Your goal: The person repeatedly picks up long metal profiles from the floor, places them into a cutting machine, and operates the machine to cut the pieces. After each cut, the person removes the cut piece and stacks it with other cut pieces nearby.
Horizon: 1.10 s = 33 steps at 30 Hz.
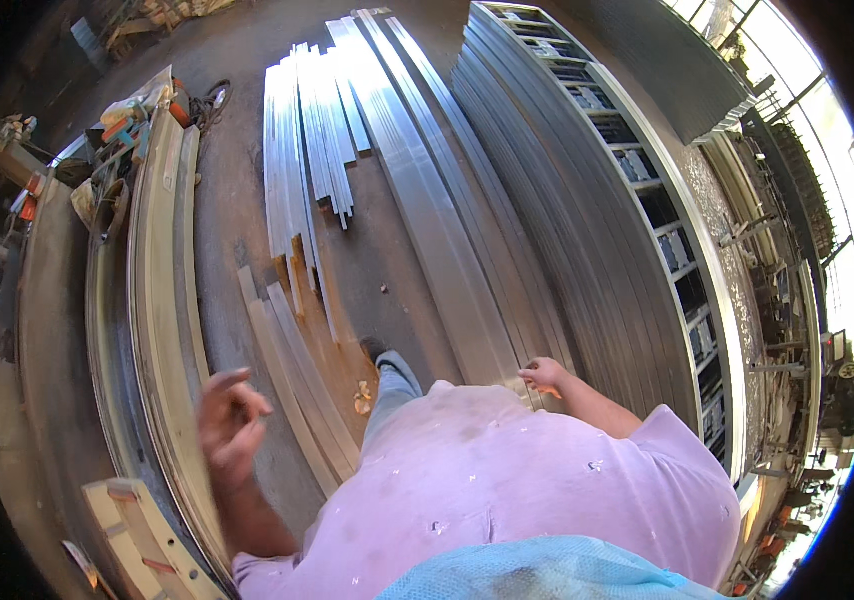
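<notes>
My left hand (232, 415) is raised in the air near the long cream-coloured beams (162, 260) at left. Its fingers are loosely bent and apart, a little blurred, with nothing visible in them. My right hand (544, 376) is held low in front of my body, over the near end of the long flat metal bars (447, 240). Its fingers are drawn together; whether anything small is between them is hidden, and I cannot tell if they touch the metal. Left of these bars lies a bundle of shiny narrow metal lengths (292, 170) with uneven ends.
A tall stack of grey metal profiles (587, 230) with a light ladder-like frame (662, 220) runs along the right. Two thin strips (297, 370) lie on the floor near my foot (375, 350). Cluttered tools (122, 135) sit at far left; machinery (837, 380) stands at far right.
</notes>
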Each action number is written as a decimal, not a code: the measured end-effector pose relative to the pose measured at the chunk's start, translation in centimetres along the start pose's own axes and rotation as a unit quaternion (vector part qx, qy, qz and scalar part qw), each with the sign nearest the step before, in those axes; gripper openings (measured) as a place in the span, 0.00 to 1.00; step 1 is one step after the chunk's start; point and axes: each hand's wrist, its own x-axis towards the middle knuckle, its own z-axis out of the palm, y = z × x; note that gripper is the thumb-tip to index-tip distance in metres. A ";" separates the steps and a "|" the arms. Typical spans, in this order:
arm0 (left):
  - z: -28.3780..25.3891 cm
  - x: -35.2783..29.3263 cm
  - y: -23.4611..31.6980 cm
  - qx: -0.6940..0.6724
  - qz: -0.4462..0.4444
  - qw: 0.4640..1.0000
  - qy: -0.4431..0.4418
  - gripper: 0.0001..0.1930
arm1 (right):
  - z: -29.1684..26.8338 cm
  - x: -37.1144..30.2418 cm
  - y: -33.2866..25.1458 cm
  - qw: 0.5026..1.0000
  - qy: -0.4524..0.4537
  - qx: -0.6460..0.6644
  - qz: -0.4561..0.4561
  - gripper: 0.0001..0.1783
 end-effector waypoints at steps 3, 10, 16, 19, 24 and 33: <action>-3.7 4.6 -15.3 0.013 -0.241 0.968 0.071 0.19 | -0.6 1.3 -3.1 0.996 0.046 0.019 0.076 0.23; -8.2 6.0 -33.5 0.387 -0.437 0.777 -0.234 0.28 | -2.8 7.6 -13.3 0.992 0.061 -0.008 0.107 0.24; -11.1 12.0 -36.3 0.360 -0.480 0.773 -0.203 0.31 | -4.5 16.8 -27.0 0.997 0.021 -0.027 0.067 0.23; -12.0 15.5 -37.0 0.375 -0.482 0.780 -0.135 0.32 | -6.8 23.4 -35.3 0.996 -0.070 -0.019 0.058 0.21; -11.7 20.3 -38.8 0.382 -0.520 0.758 -0.093 0.31 | -9.1 36.8 -50.8 0.990 -0.105 0.060 0.079 0.21; -4.4 35.3 -40.2 0.277 -0.700 0.657 -0.047 0.27 | -9.2 62.7 -75.0 0.960 -0.131 0.226 0.098 0.15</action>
